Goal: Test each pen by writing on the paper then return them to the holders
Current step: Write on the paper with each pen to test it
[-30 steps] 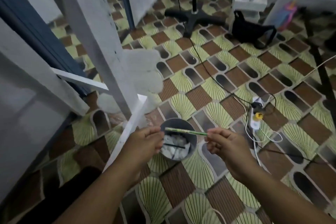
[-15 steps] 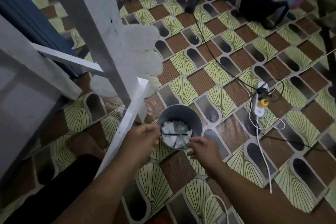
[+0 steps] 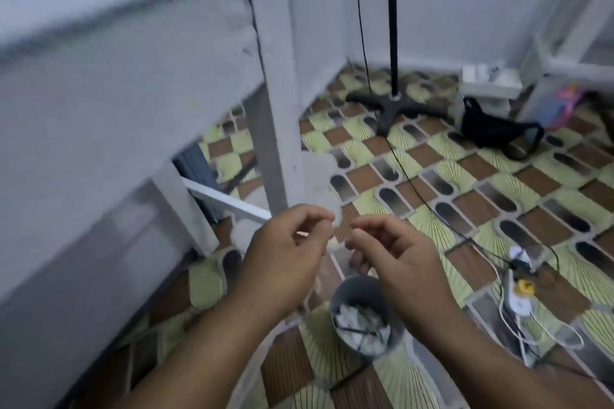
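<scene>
A: Nearest the camera, what do you see?

B: Two bare forearms come up from 6 o'clock. The left hand [image 3: 285, 256] and the right hand [image 3: 395, 259] float side by side at the centre, above the floor, close but not touching. Both have loosely curled fingers and hold nothing that I can make out; the picture is blurred by motion.

A: Any pen between the fingertips?

B: None that I can see. The left thumb and forefinger come near each other, and whether they meet I cannot tell.

A: Where are the pens, then?

B: Below the right wrist, at about 5 o'clock from the hands, a grey bucket [image 3: 365, 319] stands on the patterned floor [image 3: 481, 209]. Inside it lie crumpled white paper [image 3: 352, 317] and thin dark sticks [image 3: 360, 330] across the paper, which may be pens; too blurred to be sure.

A: And to the right?

B: At 4 o'clock a white power strip [image 3: 518, 292] lies on the floor with white cables looped beside it.

A: Farther off?

B: At 10 o'clock a white table frame [image 3: 272, 109] with its leg reaching the floor. At 12 o'clock a black stand [image 3: 393, 103] with a cross base. At 2 o'clock a black bag [image 3: 498, 126] lies near a white wall.
</scene>
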Available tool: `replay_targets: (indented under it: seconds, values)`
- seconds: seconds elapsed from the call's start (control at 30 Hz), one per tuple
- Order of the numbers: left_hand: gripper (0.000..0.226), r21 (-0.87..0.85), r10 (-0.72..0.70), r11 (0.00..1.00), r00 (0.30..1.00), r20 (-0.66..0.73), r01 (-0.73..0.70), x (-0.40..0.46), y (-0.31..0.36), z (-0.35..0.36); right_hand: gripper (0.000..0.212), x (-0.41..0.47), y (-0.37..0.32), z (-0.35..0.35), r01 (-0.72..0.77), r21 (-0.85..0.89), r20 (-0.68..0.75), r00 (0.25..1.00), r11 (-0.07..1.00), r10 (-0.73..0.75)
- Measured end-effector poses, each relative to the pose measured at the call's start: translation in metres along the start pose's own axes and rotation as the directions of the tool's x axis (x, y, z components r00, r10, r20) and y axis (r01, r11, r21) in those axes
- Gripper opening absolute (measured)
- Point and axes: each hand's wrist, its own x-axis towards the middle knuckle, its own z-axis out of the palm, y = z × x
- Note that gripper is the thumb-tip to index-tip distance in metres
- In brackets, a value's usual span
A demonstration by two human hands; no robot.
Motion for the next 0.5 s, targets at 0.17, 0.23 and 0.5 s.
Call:
replay_targets:
  seconds: [0.17, 0.23, 0.5]
  values:
    - [0.013, 0.112, 0.368, 0.929, 0.915, -0.166, -0.354, -0.069, 0.098, -0.067, 0.008, -0.020, -0.126, 0.027, 0.354, 0.061, 0.101, 0.928, 0.933, -0.359]
    - [0.014, 0.188, 0.461, 0.886, 0.849, -0.258, -0.424, -0.102, 0.127, -0.099, 0.008, -0.034, -0.173, 0.045, 0.455, 0.096, 0.143, 0.874, 0.885, -0.465]
    - [0.012, 0.470, 0.542, 0.829, 0.640, -0.545, -0.302, -0.225, 0.179, -0.254, 0.012, -0.082, -0.295, 0.174, 0.625, 0.236, 0.406, 0.632, 0.744, -0.660]
